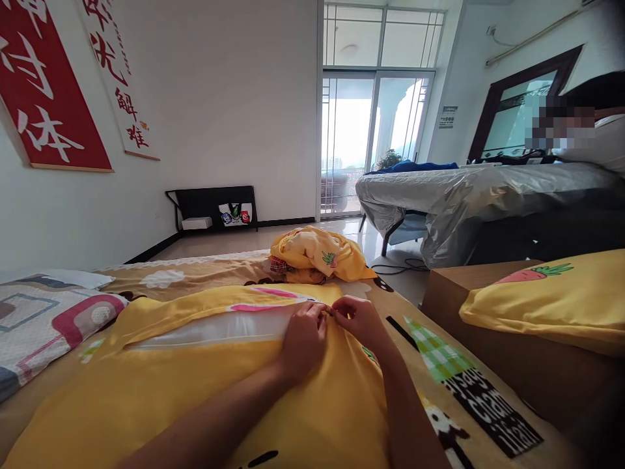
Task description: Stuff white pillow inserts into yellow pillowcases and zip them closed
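A large yellow fabric cover (205,391) with a pink-and-white print lies spread on the bed right in front of me. Its long slit gapes toward the left and shows a smooth white filling (215,329). At the slit's right end, my left hand (307,332) is closed, fingertips pinching the yellow edge. My right hand (354,316) meets it from the right, thumb and fingers pinched on the same edge. Something small and dark, perhaps a zipper pull, shows between the fingertips. Whether the slit's edges carry zipper teeth is too small to tell.
A bunched yellow cloth (317,251) lies at the bed's far edge. Left is a patterned pillow (58,319); right, a yellow carrot-print pillow (551,296) on a brown box (449,286). Beyond stands a plastic-draped table (469,195), with a person at the far right.
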Demonstrator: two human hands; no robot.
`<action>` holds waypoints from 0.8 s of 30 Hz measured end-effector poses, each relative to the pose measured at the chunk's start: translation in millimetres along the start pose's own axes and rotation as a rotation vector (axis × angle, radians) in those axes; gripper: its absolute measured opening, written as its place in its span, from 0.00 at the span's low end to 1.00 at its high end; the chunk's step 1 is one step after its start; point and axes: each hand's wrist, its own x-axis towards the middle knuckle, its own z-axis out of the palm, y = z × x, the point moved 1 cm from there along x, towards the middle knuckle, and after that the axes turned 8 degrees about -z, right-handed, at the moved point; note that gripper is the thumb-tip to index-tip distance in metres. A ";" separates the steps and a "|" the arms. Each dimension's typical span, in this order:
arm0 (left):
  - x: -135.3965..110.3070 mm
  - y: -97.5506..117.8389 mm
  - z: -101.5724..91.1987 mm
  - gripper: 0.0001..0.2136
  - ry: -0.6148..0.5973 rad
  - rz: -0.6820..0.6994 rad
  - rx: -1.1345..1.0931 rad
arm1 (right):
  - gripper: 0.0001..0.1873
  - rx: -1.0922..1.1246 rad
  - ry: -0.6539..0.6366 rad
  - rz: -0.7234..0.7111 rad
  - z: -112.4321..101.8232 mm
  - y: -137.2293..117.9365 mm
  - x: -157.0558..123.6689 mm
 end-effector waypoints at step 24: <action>41.5 25.7 -57.4 0.10 -0.299 1.119 1.018 | 0.15 0.065 -0.115 -0.041 -2.0 -9.3 -1.9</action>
